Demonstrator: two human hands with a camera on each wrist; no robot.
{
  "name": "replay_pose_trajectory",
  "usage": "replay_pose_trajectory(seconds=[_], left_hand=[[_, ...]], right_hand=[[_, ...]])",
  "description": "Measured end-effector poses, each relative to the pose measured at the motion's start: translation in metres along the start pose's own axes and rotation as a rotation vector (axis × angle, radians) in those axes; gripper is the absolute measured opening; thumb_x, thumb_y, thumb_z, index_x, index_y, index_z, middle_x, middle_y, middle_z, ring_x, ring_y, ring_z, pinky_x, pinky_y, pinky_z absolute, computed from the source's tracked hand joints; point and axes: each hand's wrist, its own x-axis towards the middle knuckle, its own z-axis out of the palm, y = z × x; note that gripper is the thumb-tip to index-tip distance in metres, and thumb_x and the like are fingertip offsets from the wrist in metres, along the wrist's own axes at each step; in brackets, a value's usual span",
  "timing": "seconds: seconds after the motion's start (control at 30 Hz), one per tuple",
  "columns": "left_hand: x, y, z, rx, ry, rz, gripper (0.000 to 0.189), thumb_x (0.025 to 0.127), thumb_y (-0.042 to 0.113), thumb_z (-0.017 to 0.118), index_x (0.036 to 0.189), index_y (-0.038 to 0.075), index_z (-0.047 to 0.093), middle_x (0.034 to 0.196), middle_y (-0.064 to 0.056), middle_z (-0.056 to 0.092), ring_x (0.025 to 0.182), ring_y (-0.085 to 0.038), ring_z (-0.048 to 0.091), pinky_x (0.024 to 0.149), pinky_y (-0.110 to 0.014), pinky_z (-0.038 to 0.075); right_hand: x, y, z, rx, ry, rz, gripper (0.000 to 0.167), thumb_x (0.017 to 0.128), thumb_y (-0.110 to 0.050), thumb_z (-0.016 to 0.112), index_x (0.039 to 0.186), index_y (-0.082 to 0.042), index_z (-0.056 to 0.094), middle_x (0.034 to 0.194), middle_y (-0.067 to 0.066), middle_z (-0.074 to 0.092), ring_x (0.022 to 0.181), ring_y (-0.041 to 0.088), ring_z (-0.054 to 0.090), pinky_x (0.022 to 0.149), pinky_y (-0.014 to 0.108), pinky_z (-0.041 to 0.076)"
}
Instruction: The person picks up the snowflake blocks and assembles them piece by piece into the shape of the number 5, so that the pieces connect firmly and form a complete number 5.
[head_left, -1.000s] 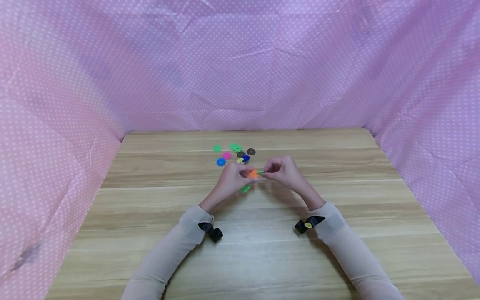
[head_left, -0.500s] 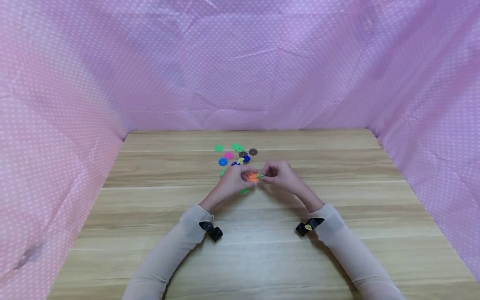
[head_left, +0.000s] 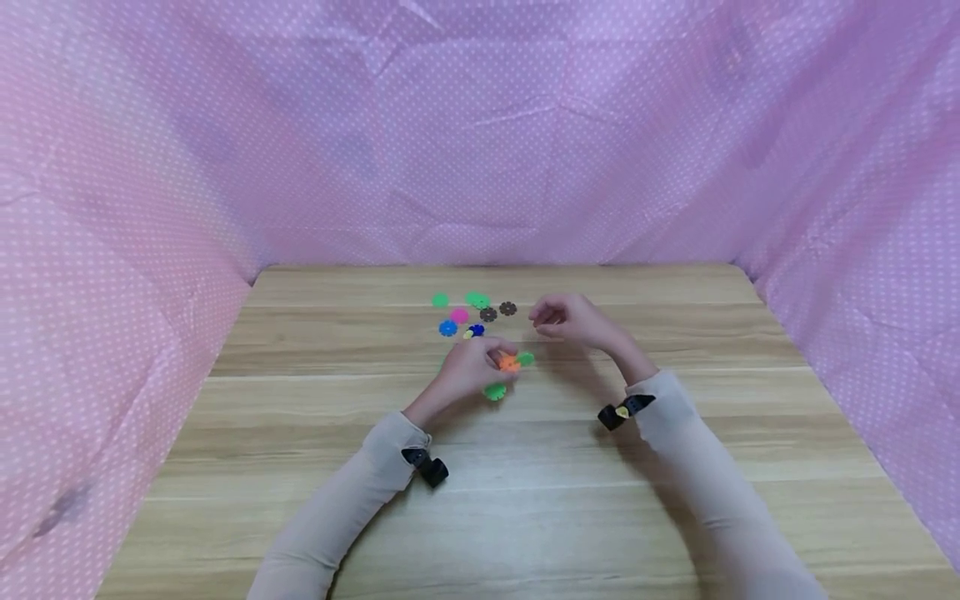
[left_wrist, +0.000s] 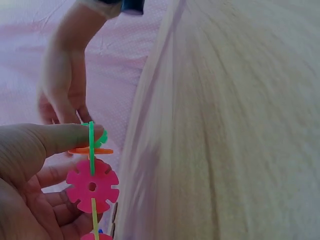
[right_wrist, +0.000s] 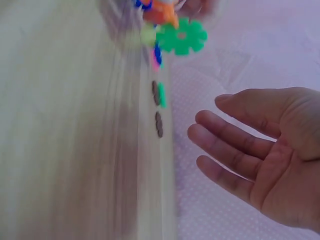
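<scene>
My left hand (head_left: 472, 365) pinches a chain of notched plastic interlocking discs between thumb and fingers. In the chain are an orange disc (head_left: 509, 363) and, at its right end, a green disc (right_wrist: 170, 40). The left wrist view shows a second green disc (left_wrist: 92, 155) edge-on, slotted into a pink disc (left_wrist: 77, 189), with a yellow disc (left_wrist: 95, 220) below. My right hand (head_left: 573, 321) is above the table to the right, apart from the chain. Its fingers are loosely bent and hold nothing, as the right wrist view (right_wrist: 260, 150) shows.
Loose discs lie beyond my left hand on the wooden table (head_left: 510, 517): two brown discs (head_left: 508, 308), a pink disc (head_left: 459, 316), a blue disc (head_left: 447, 328) and several green discs (head_left: 440, 300). Pink dotted cloth (head_left: 480, 150) hangs around the table's back and sides.
My right hand has let go of the green disc, which stays on the orange one, and has moved away toward the back right. My left hand has lowered slightly with the chain.
</scene>
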Motion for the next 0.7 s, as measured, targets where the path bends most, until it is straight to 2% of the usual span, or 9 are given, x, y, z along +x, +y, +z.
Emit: replay_pose_trajectory(seconds=[0.17, 0.3, 0.4, 0.5, 0.6, 0.7], left_hand=[[-0.001, -0.001, 0.0, 0.051, 0.02, 0.008, 0.034, 0.085, 0.024, 0.084, 0.117, 0.015, 0.075, 0.098, -0.001, 0.074, 0.086, -0.013, 0.067, 0.075, -0.028, 0.055], [0.0, -0.003, -0.001, 0.064, 0.021, -0.003, 0.033, 0.087, 0.025, 0.082, 0.117, 0.015, 0.074, 0.104, -0.002, 0.073, 0.091, -0.015, 0.066, 0.076, -0.029, 0.055], [0.001, -0.005, -0.001, 0.025, -0.003, -0.017, 0.032, 0.086, 0.023, 0.082, 0.115, 0.013, 0.072, 0.108, -0.003, 0.072, 0.092, -0.016, 0.066, 0.076, -0.028, 0.055], [0.003, -0.008, -0.002, -0.042, -0.033, -0.019, 0.031, 0.087, 0.02, 0.082, 0.114, 0.012, 0.071, 0.108, -0.004, 0.071, 0.091, -0.016, 0.066, 0.074, -0.025, 0.056], [0.006, -0.01, -0.003, -0.101, -0.064, -0.014, 0.029, 0.088, 0.019, 0.081, 0.115, 0.01, 0.073, 0.104, -0.005, 0.072, 0.089, -0.013, 0.066, 0.074, -0.023, 0.055], [0.007, -0.012, -0.005, -0.166, -0.094, -0.034, 0.028, 0.089, 0.018, 0.08, 0.116, 0.009, 0.075, 0.101, -0.005, 0.074, 0.085, -0.012, 0.066, 0.071, -0.022, 0.054]], right_hand=[[0.029, 0.01, -0.001, -0.072, -0.026, 0.006, 0.024, 0.092, 0.003, 0.068, 0.115, 0.01, 0.066, 0.106, 0.024, 0.073, 0.101, 0.034, 0.07, 0.093, 0.043, 0.059], [0.05, 0.02, 0.003, -0.126, -0.062, 0.034, 0.032, 0.094, 0.001, 0.066, 0.125, 0.007, 0.063, 0.11, 0.025, 0.072, 0.103, 0.036, 0.069, 0.095, 0.045, 0.058], [0.061, 0.026, 0.008, -0.158, -0.091, 0.059, 0.04, 0.095, -0.003, 0.067, 0.133, 0.004, 0.06, 0.109, 0.024, 0.072, 0.101, 0.034, 0.069, 0.093, 0.044, 0.059], [0.068, 0.028, 0.011, -0.178, -0.103, 0.095, 0.045, 0.094, -0.007, 0.07, 0.138, 0.001, 0.059, 0.103, 0.019, 0.071, 0.092, 0.027, 0.067, 0.086, 0.039, 0.058], [0.076, 0.03, 0.013, -0.219, -0.106, 0.109, 0.043, 0.094, -0.009, 0.071, 0.136, -0.002, 0.062, 0.093, 0.013, 0.068, 0.081, 0.02, 0.06, 0.078, 0.034, 0.053], [0.081, 0.03, 0.016, -0.26, -0.103, 0.1, 0.035, 0.092, -0.008, 0.073, 0.127, -0.002, 0.067, 0.093, 0.013, 0.067, 0.082, 0.021, 0.057, 0.081, 0.036, 0.052]])
